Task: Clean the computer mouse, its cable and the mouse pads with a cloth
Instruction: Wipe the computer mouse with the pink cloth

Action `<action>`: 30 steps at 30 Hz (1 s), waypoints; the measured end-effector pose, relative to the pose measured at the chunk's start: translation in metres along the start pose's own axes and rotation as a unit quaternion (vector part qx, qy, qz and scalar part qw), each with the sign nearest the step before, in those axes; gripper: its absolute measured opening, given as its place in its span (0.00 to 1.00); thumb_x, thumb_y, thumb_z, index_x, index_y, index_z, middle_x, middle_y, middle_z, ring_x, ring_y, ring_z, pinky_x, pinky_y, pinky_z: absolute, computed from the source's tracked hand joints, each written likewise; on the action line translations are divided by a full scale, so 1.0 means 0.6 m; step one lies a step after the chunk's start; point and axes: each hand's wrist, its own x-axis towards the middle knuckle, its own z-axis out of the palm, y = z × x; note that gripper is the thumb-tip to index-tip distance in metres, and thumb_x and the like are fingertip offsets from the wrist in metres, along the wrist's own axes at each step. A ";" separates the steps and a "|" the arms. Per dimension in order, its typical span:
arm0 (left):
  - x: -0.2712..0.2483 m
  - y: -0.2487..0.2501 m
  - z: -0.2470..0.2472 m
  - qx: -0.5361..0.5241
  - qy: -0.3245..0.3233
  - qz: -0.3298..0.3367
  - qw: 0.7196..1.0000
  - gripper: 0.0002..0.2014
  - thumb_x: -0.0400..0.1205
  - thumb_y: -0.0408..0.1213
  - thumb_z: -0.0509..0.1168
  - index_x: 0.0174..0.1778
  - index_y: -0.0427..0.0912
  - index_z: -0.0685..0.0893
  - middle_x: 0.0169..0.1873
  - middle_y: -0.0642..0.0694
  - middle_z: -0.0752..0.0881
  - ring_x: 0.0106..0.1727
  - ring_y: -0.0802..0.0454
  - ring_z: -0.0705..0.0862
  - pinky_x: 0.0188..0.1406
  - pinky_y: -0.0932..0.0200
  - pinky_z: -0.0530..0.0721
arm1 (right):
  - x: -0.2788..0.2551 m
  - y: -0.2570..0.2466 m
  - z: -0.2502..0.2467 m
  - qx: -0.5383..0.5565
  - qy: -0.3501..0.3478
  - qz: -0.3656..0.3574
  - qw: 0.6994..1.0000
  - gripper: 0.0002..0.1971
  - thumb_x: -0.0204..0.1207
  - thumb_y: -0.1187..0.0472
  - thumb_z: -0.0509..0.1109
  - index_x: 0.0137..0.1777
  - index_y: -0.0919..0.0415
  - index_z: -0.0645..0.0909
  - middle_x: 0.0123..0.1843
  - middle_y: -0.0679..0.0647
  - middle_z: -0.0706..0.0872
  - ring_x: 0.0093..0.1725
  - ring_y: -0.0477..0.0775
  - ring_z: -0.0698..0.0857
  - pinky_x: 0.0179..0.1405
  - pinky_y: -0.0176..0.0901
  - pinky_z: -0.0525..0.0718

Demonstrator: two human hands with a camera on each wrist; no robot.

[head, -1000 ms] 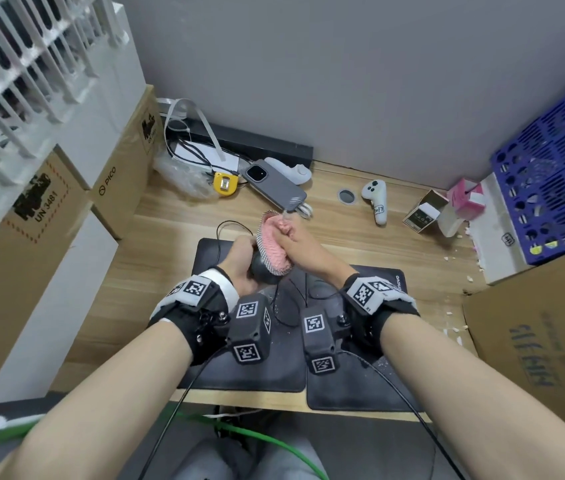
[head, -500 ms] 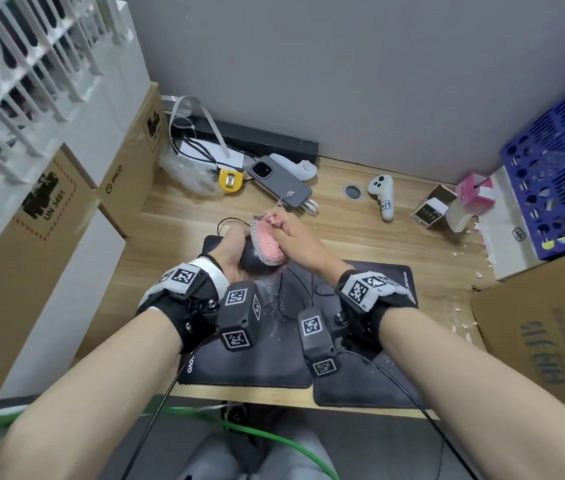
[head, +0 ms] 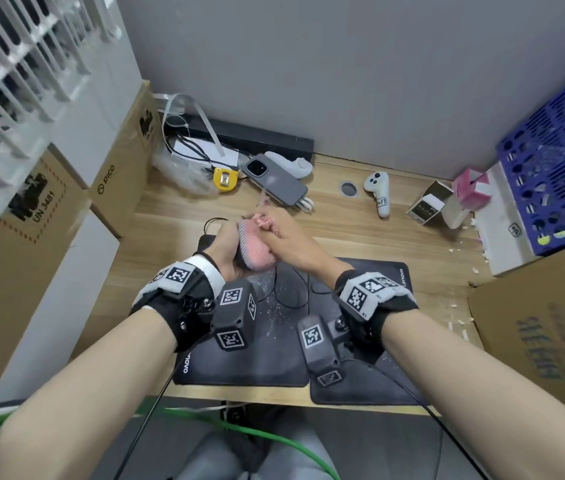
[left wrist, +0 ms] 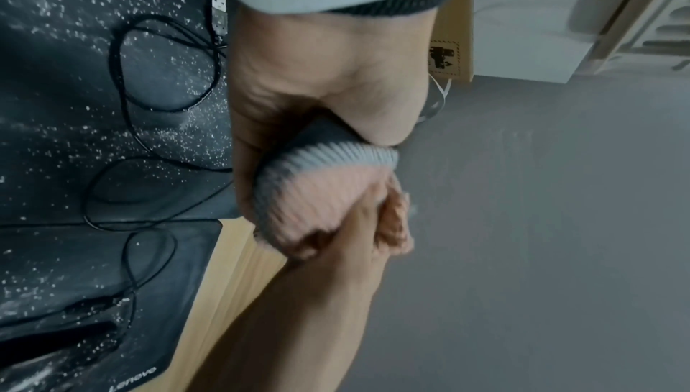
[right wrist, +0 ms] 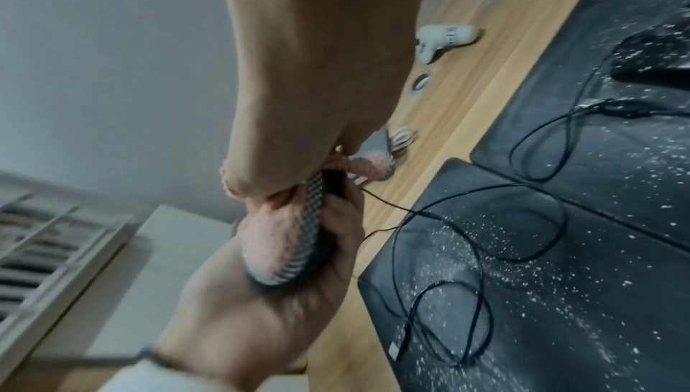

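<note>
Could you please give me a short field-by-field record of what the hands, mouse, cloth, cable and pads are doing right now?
left hand: holds the mouse above the desk
right hand: presses the cloth against the mouse
cloth: pink with a grey edge, bunched over the mouse
cable: lies in loops on the pads, USB plug free
pads: two, dark, side by side, covered in white specks
desk: wooden

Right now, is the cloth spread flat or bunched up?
Bunched: the right hand grips the cloth against the mouse.
</note>
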 end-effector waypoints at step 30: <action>-0.007 -0.011 0.011 -0.029 0.023 0.028 0.999 0.16 0.85 0.41 0.48 0.46 0.40 0.80 0.33 0.39 0.87 0.35 0.44 0.83 0.27 0.54 0.88 | -0.007 -0.040 -0.035 0.011 -0.022 0.056 0.998 0.22 0.82 0.65 0.62 0.76 0.63 0.68 0.76 0.61 0.72 0.72 0.58 0.73 0.75 0.53 0.70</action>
